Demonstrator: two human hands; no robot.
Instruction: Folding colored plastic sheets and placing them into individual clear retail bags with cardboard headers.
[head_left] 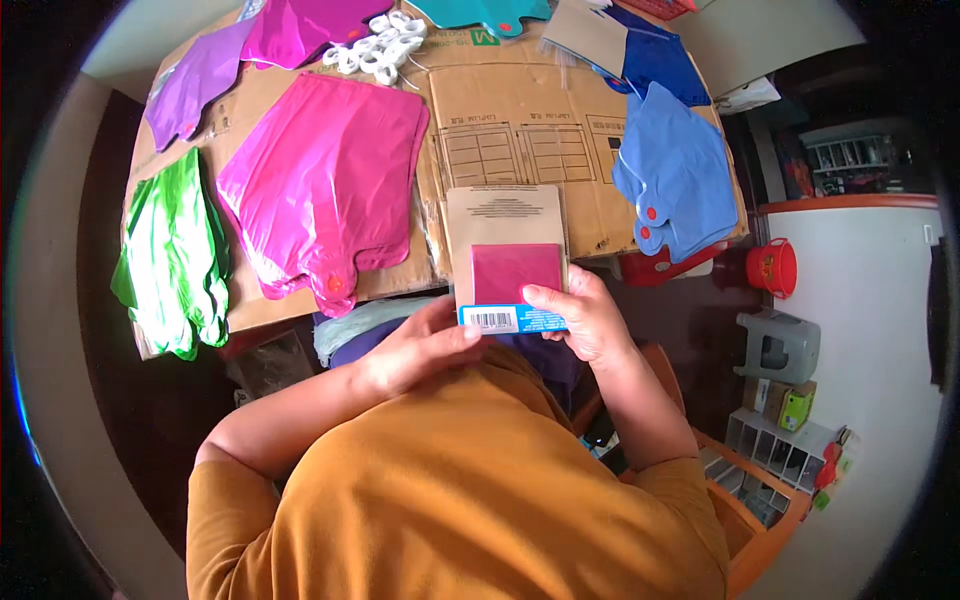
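Observation:
My right hand [588, 314] grips the lower right edge of a flat clear package [515, 215], thumb on its front. Inside show a beige card, a folded deep-pink sheet [516, 270], and a blue strip with a barcode label at the bottom. At the package's lower left corner is my left hand [418, 348], fingers stretched and apart, the thumb tip by the barcode. Whether it touches the package I cannot tell. Left of the package lies a stack of shiny pink foil pieces [325, 185] with a rounded tab.
Cardboard [480, 95] covers the table. Around its edge lie green foil pieces [172, 260], purple foil [195, 85], blue foil pieces [675, 175] and teal foil [480, 12]. White ribbon coils [378, 48] sit at the back. A red bucket [772, 268] and a grey stool [778, 345] stand right.

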